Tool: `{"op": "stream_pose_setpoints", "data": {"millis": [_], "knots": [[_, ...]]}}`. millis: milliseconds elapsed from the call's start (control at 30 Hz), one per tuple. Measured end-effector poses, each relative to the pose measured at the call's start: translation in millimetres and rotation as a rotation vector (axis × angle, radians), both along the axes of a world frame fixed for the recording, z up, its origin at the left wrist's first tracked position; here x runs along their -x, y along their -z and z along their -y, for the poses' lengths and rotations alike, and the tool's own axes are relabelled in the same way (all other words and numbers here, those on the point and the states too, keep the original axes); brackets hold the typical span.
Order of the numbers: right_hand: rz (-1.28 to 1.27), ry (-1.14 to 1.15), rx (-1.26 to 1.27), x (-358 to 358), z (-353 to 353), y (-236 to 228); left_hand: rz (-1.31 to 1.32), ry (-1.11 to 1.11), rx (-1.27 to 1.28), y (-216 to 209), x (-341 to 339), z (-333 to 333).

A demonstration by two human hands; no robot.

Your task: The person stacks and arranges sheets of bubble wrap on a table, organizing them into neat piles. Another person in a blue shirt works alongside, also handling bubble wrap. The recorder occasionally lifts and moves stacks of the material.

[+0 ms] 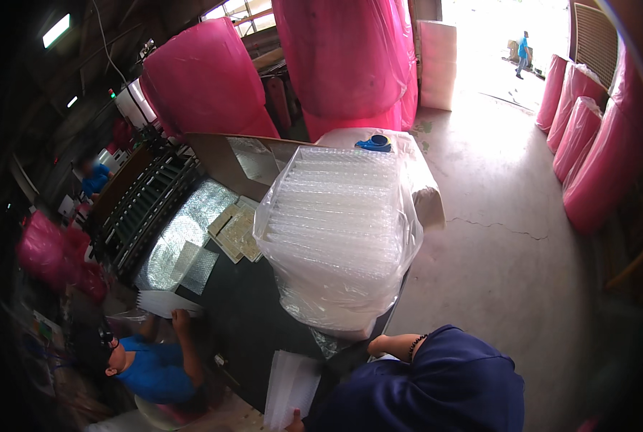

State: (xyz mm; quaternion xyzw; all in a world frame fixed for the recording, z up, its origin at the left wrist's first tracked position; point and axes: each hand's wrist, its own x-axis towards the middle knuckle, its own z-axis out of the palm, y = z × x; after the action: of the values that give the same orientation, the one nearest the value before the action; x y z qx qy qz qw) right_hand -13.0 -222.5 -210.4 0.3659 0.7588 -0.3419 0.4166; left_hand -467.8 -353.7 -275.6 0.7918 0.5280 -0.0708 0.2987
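The white sheets (pixel 290 387) sit low in the view, a thin sheaf held at its bottom corner by the left hand (pixel 295 421), whose fingers clasp the edge. The right hand cannot be told: its forearm (pixel 393 344), with a dark bead bracelet, reaches toward the foot of the big clear bag of bubble-wrap pieces (pixel 339 230), and the hand itself is hidden. That bag stands full on the dark bench (pixel 253 317), so a large batch looks already packed. Loose bubble sheets (pixel 192 263) and flat pads (pixel 236 232) lie further along the bench, apparently not yet bagged. A seated person in blue (pixel 156 367) handles another stack (pixel 164 302).
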Motion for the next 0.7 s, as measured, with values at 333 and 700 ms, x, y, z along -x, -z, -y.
{"op": "stream_pose_setpoints", "data": {"millis": [333, 700], "knots": [[0.099, 0.145, 0.011, -2.4, -11.1, 34.3, 0.436, -0.77, -0.303, -19.2, -44.8, -22.5], [0.012, -0.062, -0.109, 42.7, -39.4, -57.8, 0.474, -0.984, -0.38, -36.9, -61.6, -2.0]]}}
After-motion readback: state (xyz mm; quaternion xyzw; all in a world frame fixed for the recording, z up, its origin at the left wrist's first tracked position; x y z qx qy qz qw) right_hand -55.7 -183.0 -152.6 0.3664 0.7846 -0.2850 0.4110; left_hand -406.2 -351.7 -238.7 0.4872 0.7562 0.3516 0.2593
